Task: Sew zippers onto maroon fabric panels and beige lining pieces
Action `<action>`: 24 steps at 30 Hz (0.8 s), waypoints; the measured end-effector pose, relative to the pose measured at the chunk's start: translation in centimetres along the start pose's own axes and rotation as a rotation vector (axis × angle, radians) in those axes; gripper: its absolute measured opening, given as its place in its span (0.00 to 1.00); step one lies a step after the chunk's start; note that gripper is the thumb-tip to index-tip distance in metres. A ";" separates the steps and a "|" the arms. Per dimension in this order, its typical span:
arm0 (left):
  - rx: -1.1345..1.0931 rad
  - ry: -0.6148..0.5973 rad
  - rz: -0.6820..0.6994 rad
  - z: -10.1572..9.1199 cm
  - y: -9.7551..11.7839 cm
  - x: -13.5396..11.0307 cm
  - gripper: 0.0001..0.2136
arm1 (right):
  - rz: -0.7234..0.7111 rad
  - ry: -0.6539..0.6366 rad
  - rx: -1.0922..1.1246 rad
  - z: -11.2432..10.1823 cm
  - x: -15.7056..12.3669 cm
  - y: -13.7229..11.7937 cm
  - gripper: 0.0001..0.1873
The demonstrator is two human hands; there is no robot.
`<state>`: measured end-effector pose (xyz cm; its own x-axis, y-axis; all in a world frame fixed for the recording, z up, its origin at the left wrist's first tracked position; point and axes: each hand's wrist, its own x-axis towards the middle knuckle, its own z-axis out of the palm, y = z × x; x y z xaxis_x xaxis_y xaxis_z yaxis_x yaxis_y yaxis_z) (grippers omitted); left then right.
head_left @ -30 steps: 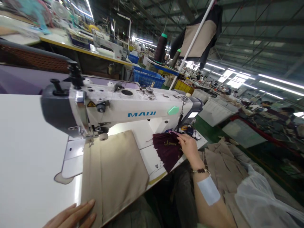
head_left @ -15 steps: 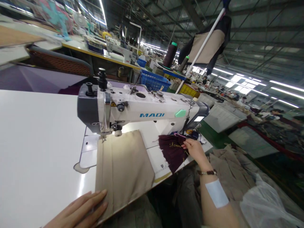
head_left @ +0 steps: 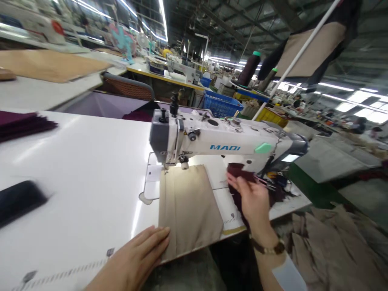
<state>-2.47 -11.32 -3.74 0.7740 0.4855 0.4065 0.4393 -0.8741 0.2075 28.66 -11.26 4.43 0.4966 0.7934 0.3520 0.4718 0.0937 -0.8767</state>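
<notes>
A beige fabric panel (head_left: 194, 206) with a stitched fold along its left side lies under the needle end of the white sewing machine (head_left: 224, 139). My left hand (head_left: 142, 250) rests flat, its fingertips on the panel's lower left edge. To the right of the panel, my right hand (head_left: 253, 198) has its fingers closed on a dark maroon cloth piece (head_left: 238, 167) with a frayed edge. Just behind that hand lies a slim metal tool (head_left: 266, 184) with some pink on it, partly hidden, its kind unclear. The right fingertips are partly blurred.
Dark maroon cloths (head_left: 24, 125) are stacked at the left of the white table (head_left: 85, 161), above a dark object (head_left: 21, 200) cut by the frame. Beige cloth pieces (head_left: 327, 238) pile up at the lower right. Thread cones (head_left: 250, 68) stand behind the machine, near a blue crate (head_left: 222, 103).
The view has swung left, showing more table. My right hand has moved leftward over the maroon cloth, from its right edge to its upper left part. My left hand stays at the panel's edge.
</notes>
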 end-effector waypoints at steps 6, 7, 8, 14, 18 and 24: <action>-0.082 -0.055 -0.071 -3.0 1.5 2.4 0.10 | -0.513 -0.676 -0.232 8.5 -8.0 -2.1 0.18; -0.099 -0.065 -0.078 -3.1 1.6 2.5 0.09 | -0.542 -0.713 -0.301 8.6 -8.4 -2.0 0.18; -0.115 -0.078 -0.082 -3.2 1.7 2.6 0.09 | -0.559 -0.738 -0.366 8.5 -8.5 -1.9 0.18; -0.197 -0.127 -0.086 -3.0 1.8 2.4 0.08 | -0.598 -0.934 -0.529 7.5 -5.8 -3.5 0.19; -0.182 -0.100 -0.076 -2.8 1.7 2.2 0.09 | -0.631 -1.019 -0.536 9.1 -3.9 -3.8 0.17; -0.142 -0.100 -0.054 -2.6 1.6 2.2 0.09 | -0.578 -0.912 -0.500 11.7 -1.9 -2.2 0.14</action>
<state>-1.26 -11.69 -0.16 0.7955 0.5254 0.3020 0.4186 -0.8368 0.3530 18.19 -5.95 1.88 -0.4892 0.8648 0.1131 0.7876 0.4937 -0.3687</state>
